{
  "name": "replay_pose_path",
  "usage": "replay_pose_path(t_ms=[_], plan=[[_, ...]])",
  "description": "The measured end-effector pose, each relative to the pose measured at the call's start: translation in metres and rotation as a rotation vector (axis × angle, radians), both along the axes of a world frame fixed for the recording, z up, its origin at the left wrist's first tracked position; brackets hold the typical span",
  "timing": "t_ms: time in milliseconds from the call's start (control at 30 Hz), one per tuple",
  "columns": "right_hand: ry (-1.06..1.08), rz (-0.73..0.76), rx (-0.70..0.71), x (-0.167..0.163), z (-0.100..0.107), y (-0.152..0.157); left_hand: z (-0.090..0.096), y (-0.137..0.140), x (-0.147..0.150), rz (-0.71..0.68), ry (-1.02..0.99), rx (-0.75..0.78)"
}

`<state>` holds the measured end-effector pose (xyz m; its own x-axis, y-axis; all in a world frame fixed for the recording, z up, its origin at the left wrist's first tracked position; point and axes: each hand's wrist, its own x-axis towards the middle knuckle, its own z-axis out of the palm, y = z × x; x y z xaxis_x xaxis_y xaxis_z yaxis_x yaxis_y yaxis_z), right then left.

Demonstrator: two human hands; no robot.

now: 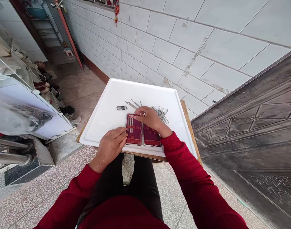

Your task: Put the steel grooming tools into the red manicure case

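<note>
A dark red manicure case (pixel 136 140) lies open on a white board (pixel 100 109), its two panels side by side. Several slim metal manicure tools (pixel 130 124) stand in the loops of its left panel. My left hand (pixel 111 143) grips that panel's left edge, fingers close together. Over the top of the same panel, my right hand (pixel 149 118) is closed in a pinch at a slim metal manicure tool, mostly hidden by the fingers. My right hand and wrist cover part of the right panel.
Nail clippers (pixel 122 108) lie left of the case, loose slim tools (pixel 130 104) behind it. A pile of metal scissors and nippers (pixel 161 114) is at the right. A tiled wall (pixel 145 47) stands behind, a dark patterned door (pixel 250 127) at right, shoes (pixel 44 87) at left.
</note>
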<state>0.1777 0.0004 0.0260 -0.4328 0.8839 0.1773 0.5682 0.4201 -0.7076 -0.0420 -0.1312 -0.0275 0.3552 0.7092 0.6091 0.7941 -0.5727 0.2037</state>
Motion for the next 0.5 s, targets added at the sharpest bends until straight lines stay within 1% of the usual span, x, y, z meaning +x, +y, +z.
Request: replay_pose_path(t_ms=[67, 167, 267, 333, 500], plan=[[-0.072, -0.131, -0.010, 0.002, 0.007, 0.005, -0.001, 0.000, 0.000, 0.000, 0.009, 0.015], [-0.267, -0.229, 0.011, 0.000, 0.020, 0.015, -0.002, 0.001, 0.000, -0.004, 0.008, 0.030], [-0.479, -0.265, 0.068, -0.011, 0.029, 0.028, -0.002, 0.001, 0.000, -0.009, -0.002, 0.028], [-0.594, -0.265, 0.091, -0.021, 0.032, 0.038, -0.002, 0.000, 0.000, -0.007, -0.006, 0.015], [-0.784, -0.263, 0.111, -0.041, 0.027, 0.062, 0.001, -0.001, 0.001, -0.001, -0.015, 0.001]])
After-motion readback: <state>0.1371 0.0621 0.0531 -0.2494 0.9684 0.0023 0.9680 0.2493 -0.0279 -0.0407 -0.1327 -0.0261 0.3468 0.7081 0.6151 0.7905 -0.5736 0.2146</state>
